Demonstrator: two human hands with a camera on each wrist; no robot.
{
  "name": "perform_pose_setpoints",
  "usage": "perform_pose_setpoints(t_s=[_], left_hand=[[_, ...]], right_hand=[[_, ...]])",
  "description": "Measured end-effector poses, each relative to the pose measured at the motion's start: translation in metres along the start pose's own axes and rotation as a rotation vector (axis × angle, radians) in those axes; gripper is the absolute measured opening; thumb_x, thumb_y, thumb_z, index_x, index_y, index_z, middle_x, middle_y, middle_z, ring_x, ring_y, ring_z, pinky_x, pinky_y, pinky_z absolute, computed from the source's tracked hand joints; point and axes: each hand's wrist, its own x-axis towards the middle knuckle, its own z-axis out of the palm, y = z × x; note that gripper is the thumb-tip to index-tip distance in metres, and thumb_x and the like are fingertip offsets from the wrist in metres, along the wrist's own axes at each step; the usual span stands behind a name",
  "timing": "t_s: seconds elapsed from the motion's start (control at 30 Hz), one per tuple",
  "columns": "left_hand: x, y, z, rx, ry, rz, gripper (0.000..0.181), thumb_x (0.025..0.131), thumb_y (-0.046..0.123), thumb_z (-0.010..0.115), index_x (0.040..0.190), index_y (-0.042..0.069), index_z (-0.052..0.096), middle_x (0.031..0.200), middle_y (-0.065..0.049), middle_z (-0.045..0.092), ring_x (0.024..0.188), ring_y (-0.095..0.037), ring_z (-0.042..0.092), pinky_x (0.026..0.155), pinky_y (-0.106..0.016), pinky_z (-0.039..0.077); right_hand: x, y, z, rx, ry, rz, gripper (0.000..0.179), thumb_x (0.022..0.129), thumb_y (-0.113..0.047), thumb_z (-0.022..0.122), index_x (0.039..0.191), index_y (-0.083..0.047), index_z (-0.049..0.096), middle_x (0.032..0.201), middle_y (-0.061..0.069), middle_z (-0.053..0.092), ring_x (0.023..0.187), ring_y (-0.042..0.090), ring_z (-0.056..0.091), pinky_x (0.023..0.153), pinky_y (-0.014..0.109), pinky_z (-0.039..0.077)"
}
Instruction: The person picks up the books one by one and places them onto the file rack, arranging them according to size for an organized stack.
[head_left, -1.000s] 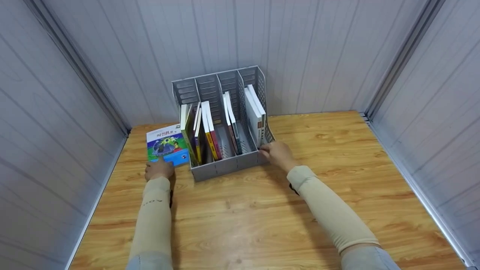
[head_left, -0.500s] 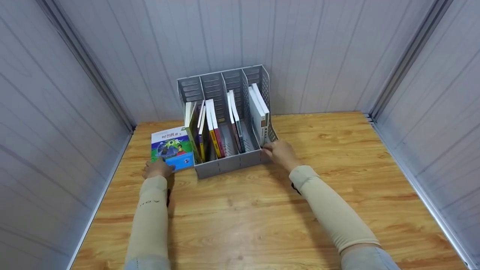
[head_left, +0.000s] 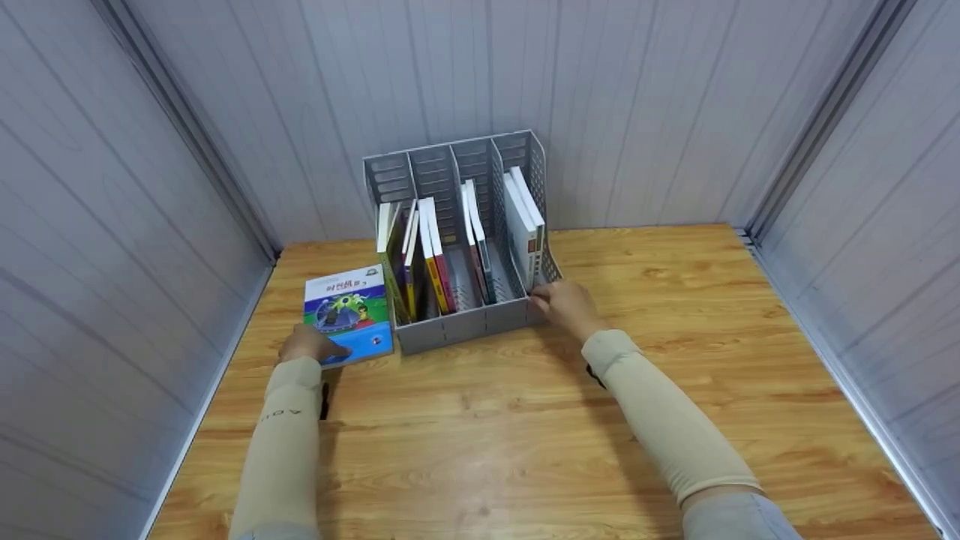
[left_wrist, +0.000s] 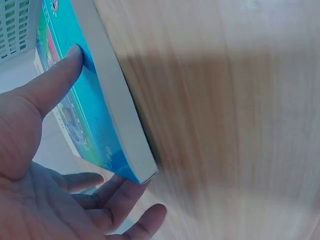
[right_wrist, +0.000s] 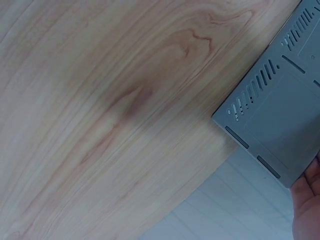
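In the head view, a blue and green picture-covered book (head_left: 347,311) lies on the table left of a grey magazine rack (head_left: 465,327). My left hand (head_left: 306,343) holds the book by its near left corner. In the left wrist view, the thumb (left_wrist: 62,75) presses on the cover and the other fingers are at the book's corner, partly hidden behind it. My right hand (head_left: 568,304) grips the rack's front right corner. In the right wrist view, a slotted grey panel (right_wrist: 280,110) of the rack shows, with fingers at its edge.
Several books stand in the rack's compartments, two white ones (head_left: 527,225) at the right and two with yellow and red spines (head_left: 439,274) left of the middle. The wooden table (head_left: 480,442) is bounded by pale panel walls (head_left: 375,67) at the back and sides.
The book has slid toward me along the rack's left side, with my left hand moving back. My right hand stays on the rack's corner. The head view has shifted slightly.
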Motion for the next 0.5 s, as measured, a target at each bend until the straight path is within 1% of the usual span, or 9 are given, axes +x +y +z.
perform_pose_setpoints(t_s=[0.1,0.2,0.3,0.37,0.4,0.47,0.5], left_hand=[[0.001,-0.004,0.0,-0.024,-0.019,-0.015,0.107,0.093,0.04,0.086,0.161,-0.018,0.027,0.158,-0.037,0.045,0.135,-0.045,0.05,0.124,-0.062,0.041],[0.001,-0.008,-0.003,-0.041,-0.075,-0.02,0.112,0.092,0.044,0.086,0.161,-0.019,0.025,0.163,-0.038,0.039,0.146,-0.047,0.046,0.127,-0.059,0.039],[0.002,-0.014,-0.006,-0.052,-0.134,-0.015,0.119,0.092,0.05,0.084,0.163,-0.02,0.018,0.168,-0.039,0.031,0.153,-0.049,0.04,0.128,-0.058,0.038],[0.002,-0.018,-0.01,-0.052,-0.156,-0.005,0.12,0.092,0.054,0.081,0.163,-0.02,0.019,0.167,-0.039,0.032,0.152,-0.049,0.041,0.127,-0.058,0.04],[0.003,-0.019,-0.011,-0.067,-0.166,0.003,0.119,0.092,0.055,0.081,0.163,-0.019,0.02,0.167,-0.038,0.032,0.151,-0.049,0.042,0.126,-0.059,0.041],[0.005,-0.019,-0.014,-0.111,-0.179,0.018,0.115,0.094,0.054,0.079,0.163,-0.018,0.022,0.167,-0.038,0.033,0.146,-0.047,0.044,0.124,-0.058,0.043],[0.006,-0.019,-0.015,-0.155,-0.189,0.019,0.111,0.095,0.052,0.078,0.163,-0.016,0.023,0.167,-0.036,0.033,0.144,-0.044,0.044,0.124,-0.057,0.043]], right_hand=[[0.0,0.0,0.0,0.008,-0.006,0.006,0.026,0.107,-0.024,0.07,0.114,-0.003,0.083,0.107,0.016,0.082,0.1,0.037,0.077,0.091,0.055,0.062],[0.0,-0.001,0.0,0.015,-0.011,0.018,0.025,0.107,-0.023,0.07,0.113,-0.003,0.084,0.106,0.016,0.082,0.097,0.035,0.077,0.089,0.053,0.062],[-0.001,-0.002,0.0,0.006,-0.017,0.023,0.025,0.107,-0.023,0.071,0.113,-0.003,0.083,0.105,0.016,0.082,0.096,0.034,0.077,0.087,0.052,0.062],[-0.001,-0.002,0.0,0.001,-0.022,0.024,0.025,0.107,-0.024,0.07,0.115,-0.003,0.083,0.106,0.016,0.082,0.096,0.034,0.076,0.088,0.052,0.062],[-0.001,-0.002,0.0,-0.003,-0.021,0.022,0.025,0.107,-0.024,0.07,0.115,-0.003,0.083,0.106,0.016,0.082,0.096,0.034,0.076,0.088,0.052,0.062],[-0.001,-0.002,-0.001,-0.008,-0.019,0.018,0.026,0.107,-0.024,0.07,0.116,-0.003,0.083,0.106,0.016,0.082,0.096,0.034,0.076,0.088,0.052,0.062],[0.0,-0.002,-0.001,-0.01,-0.017,0.015,0.026,0.107,-0.024,0.07,0.116,-0.003,0.083,0.105,0.016,0.082,0.095,0.034,0.076,0.088,0.052,0.062]])
